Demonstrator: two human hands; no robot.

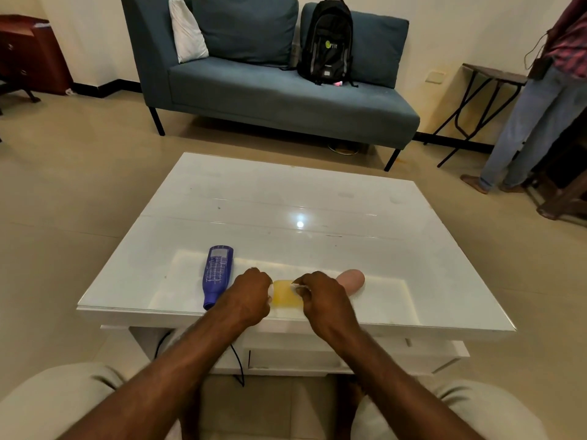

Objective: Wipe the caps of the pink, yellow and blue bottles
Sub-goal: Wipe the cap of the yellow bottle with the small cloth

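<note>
Three bottles lie at the near edge of the white desk (317, 198). The blue bottle (217, 274) lies on the left, long axis near-to-far, cap nearest. The yellow bottle (286, 293) sits between both hands. The left hand (251, 293) has fingers curled at its left side; the right hand (324, 300) pinches something small and white over it. The pink bottle (352, 280) lies just right, rounded end pointing far-right.

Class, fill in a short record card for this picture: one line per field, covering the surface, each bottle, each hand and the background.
surface: white glossy table
blue bottle: lying flat, left of the hands, untouched
yellow bottle: lying between the two hands
pink bottle: lying right of the hands, partly hidden
left hand: closed at the yellow bottle's left end
right hand: pinching something small and white at the yellow bottle
caps: not clearly visible
background: blue sofa with black backpack
</note>
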